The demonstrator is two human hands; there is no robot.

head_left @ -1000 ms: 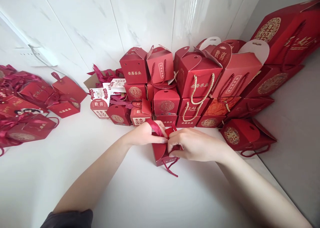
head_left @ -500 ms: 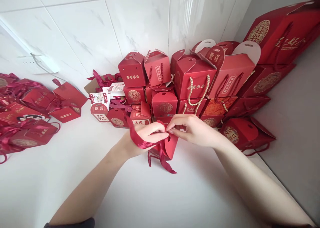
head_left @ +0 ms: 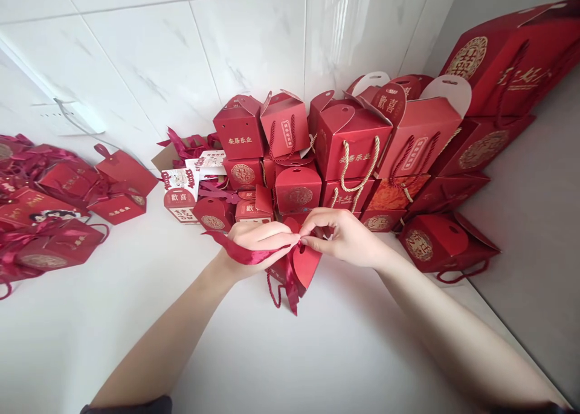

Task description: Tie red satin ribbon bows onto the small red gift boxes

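Two hands (head_left: 260, 245) (head_left: 342, 239) pinch ribbon (head_left: 251, 257) (shiny red) over a box (head_left: 309, 263).

From my end, I can't pin the room down, but it reads as an indoor packing corner: white surface (head_left: 226, 353) against marble-look wall tiles (head_left: 254, 45), a wall socket panel (head_left: 67, 119), and stacked red gift boxes (head_left: 353, 142).

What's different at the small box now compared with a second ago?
The small box has turned: its rope handle hangs at the picture's lower left instead of lower right. The right hand has moved up from the box and appears to pinch the ribbon beside the left hand. A ribbon end now hangs down the box. The stacked boxes behind stayed put.
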